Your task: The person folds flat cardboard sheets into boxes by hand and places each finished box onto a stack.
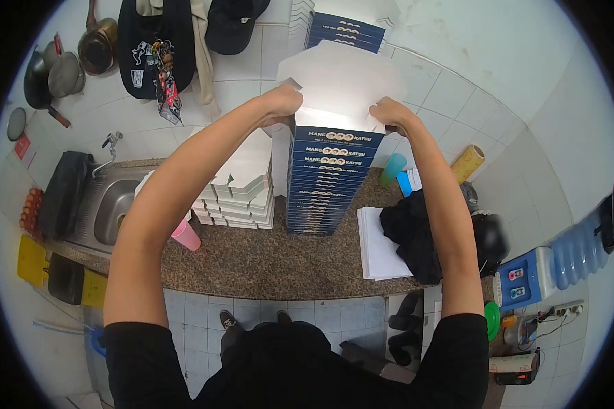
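Note:
My left hand (pixel 284 102) grips the left side of an open cardboard box (pixel 341 88), white inside with a dark blue front. The right edge of the same box is pinched in my right hand (pixel 393 114). Its white lid stands raised at the back. This box tops a tall stack of dark blue boxes (pixel 324 184) printed with "MANGO KATSU" style lettering, on a speckled stone counter (pixel 286 266). My fingertips are partly hidden behind the cardboard. Left of the stack lie piles of flat white cardboard (pixel 242 198).
Behind rises another stack of blue boxes (pixel 344 31). A pink cup (pixel 186 236) and a sink (pixel 116 208) are to the left. On the right are a teal cup (pixel 393 168), white paper sheets (pixel 378 249), black cloth (pixel 416 235) and a yellow roll (pixel 469 162).

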Action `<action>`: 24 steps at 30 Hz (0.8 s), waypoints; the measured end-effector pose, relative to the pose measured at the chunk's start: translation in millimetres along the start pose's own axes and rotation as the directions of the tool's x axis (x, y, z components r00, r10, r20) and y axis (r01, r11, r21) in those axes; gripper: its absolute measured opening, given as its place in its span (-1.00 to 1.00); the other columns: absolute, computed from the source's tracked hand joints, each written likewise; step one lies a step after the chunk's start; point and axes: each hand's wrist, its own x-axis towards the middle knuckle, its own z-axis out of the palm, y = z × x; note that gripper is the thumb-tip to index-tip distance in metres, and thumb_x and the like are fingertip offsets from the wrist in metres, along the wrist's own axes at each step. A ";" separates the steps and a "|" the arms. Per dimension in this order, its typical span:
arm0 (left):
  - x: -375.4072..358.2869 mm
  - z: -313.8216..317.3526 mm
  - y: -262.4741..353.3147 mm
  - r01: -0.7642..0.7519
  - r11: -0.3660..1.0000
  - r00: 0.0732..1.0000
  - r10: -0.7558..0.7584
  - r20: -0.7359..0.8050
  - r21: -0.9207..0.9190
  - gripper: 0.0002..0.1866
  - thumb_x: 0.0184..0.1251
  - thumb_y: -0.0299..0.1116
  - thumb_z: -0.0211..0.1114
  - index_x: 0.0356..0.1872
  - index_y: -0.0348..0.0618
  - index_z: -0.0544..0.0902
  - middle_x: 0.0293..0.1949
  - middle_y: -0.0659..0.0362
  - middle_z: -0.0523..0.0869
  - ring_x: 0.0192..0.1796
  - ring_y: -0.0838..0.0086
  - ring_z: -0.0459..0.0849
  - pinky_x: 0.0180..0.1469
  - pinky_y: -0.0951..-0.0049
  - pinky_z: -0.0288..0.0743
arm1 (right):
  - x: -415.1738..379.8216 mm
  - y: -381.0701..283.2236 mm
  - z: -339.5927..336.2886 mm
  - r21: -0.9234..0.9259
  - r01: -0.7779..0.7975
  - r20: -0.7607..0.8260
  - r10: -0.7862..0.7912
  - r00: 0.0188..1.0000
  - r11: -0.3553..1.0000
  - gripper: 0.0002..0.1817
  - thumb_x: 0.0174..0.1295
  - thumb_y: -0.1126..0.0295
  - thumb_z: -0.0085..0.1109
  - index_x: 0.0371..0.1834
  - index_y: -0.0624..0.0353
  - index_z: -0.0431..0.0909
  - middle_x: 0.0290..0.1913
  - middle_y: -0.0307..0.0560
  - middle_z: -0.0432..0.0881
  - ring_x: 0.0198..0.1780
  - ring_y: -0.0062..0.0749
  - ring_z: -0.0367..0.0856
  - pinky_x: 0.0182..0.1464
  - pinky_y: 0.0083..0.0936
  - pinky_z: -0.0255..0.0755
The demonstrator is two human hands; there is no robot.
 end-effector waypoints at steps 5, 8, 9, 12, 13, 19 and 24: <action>19.7 -15.6 -3.9 -0.034 0.995 0.998 0.029 0.050 0.089 -0.39 0.49 -0.44 0.17 0.38 -0.74 0.24 0.34 -0.32 0.50 0.16 -0.02 0.73 0.18 -0.12 0.66 | -6.5 -16.1 1.4 -0.308 -0.017 -0.009 0.014 1.000 0.951 -0.54 0.34 0.33 -0.03 0.07 0.57 0.59 -0.03 0.38 0.72 -0.03 0.12 0.78 -0.32 -0.15 0.77; 14.7 -18.7 9.6 0.220 0.952 0.975 -0.214 -0.051 0.213 -0.44 0.41 -0.44 0.25 0.26 -0.77 0.40 0.23 -0.24 0.63 0.08 0.02 0.77 0.05 0.00 0.73 | -8.6 -17.9 6.2 -0.540 0.056 0.029 -0.048 0.998 0.840 -0.51 0.37 0.26 -0.09 -0.03 0.57 0.63 -0.09 0.45 0.72 -0.18 0.16 0.79 -0.22 -0.03 0.68; 8.7 -14.7 14.7 0.202 0.899 0.979 -0.175 -0.104 0.389 -0.49 0.37 -0.40 0.29 0.14 -0.75 0.50 0.10 -0.24 0.71 0.05 0.01 0.79 0.01 0.05 0.72 | 1.0 -9.8 6.3 -0.712 0.189 0.121 -0.147 0.982 0.676 -0.52 0.37 0.26 -0.12 -0.03 0.50 0.66 -0.03 0.42 0.71 -0.09 0.20 0.77 -0.09 -0.02 0.66; 11.8 -6.4 11.2 0.127 0.636 0.987 -0.009 -0.158 0.761 -0.56 0.30 -0.29 0.36 -0.12 -0.65 0.66 -0.14 -0.27 0.79 -0.05 -0.03 0.82 -0.05 0.12 0.71 | 19.1 5.4 18.7 -0.844 0.225 0.159 -0.173 0.972 0.486 -0.54 0.36 0.26 -0.14 -0.01 0.34 0.72 0.06 0.30 0.72 0.06 0.17 0.74 0.11 -0.01 0.60; 14.3 -3.6 5.2 0.080 0.407 0.985 0.108 -0.136 0.910 -0.58 0.27 -0.22 0.39 -0.26 -0.57 0.73 -0.26 -0.28 0.79 -0.12 -0.05 0.83 -0.08 0.15 0.70 | 19.8 8.8 23.0 -0.854 0.141 0.089 -0.125 0.988 0.500 -0.55 0.35 0.27 -0.13 0.01 0.25 0.75 0.09 0.22 0.74 0.12 0.10 0.73 0.20 -0.02 0.56; -0.6 -6.5 -20.1 -0.168 0.218 0.760 0.650 -0.015 0.961 -0.55 0.29 -0.09 0.39 -0.55 -0.37 0.70 -0.56 -0.13 0.74 -0.34 0.01 0.80 -0.12 0.19 0.69 | -65.6 -43.4 10.0 -0.822 -0.046 -0.210 -0.226 0.951 0.568 -0.52 0.43 0.10 -0.09 -0.05 0.25 0.74 -0.06 0.26 0.77 0.03 0.14 0.75 0.07 -0.02 0.59; -135.0 -39.1 -13.9 -0.286 0.635 0.784 0.585 -0.206 0.718 -0.43 0.44 -0.07 0.28 -0.71 -0.31 0.57 -0.77 0.02 0.45 -0.69 0.32 0.39 -0.51 0.18 0.28 | -206.1 -127.6 74.3 -0.477 0.351 -0.102 -0.447 0.889 0.806 -0.62 0.49 0.14 0.04 -0.25 0.22 0.68 -0.45 0.24 0.68 -0.34 0.15 0.73 -0.27 -0.07 0.57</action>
